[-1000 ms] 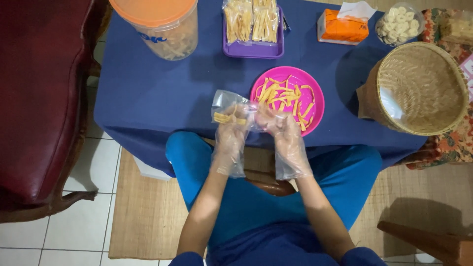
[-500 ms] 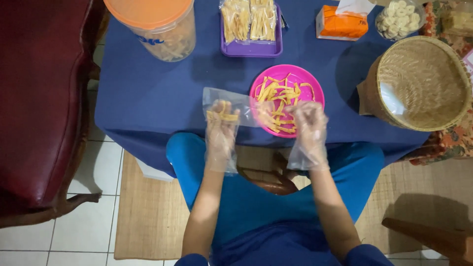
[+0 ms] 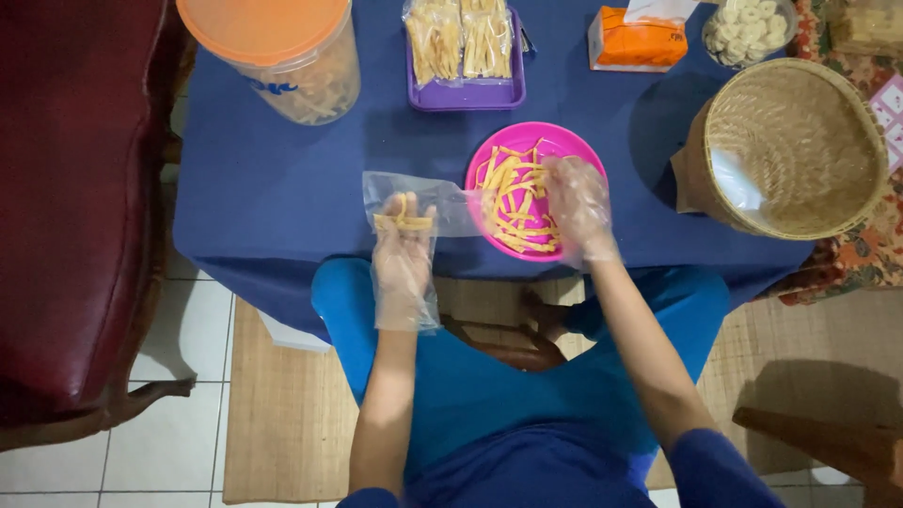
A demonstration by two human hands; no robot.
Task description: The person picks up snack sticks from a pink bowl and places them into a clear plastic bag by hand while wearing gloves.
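Observation:
My left hand [image 3: 403, 256], in a loose clear plastic glove, holds a small clear plastic bag [image 3: 419, 205] with a few yellow snack sticks in its bottom. The bag's open mouth points right toward a pink plate [image 3: 489, 155] heaped with yellow-orange snack sticks [image 3: 515, 202]. My right hand [image 3: 578, 205], also gloved, rests over the right side of the plate, fingers down among the sticks. Both hands hover over the near edge of a table covered in dark blue cloth [image 3: 282, 188].
A purple tray [image 3: 467, 94] with filled snack bags sits behind the plate. A clear tub with an orange lid [image 3: 273, 47] stands back left, a woven basket [image 3: 795, 146] at right, an orange tissue box [image 3: 640, 42] and a bowl of pale rounds [image 3: 748, 28] behind. A red chair [image 3: 75, 207] stands left.
My right hand left the bag and moved right onto the pink plate. The left hand stayed with the bag, which now hangs open toward the plate.

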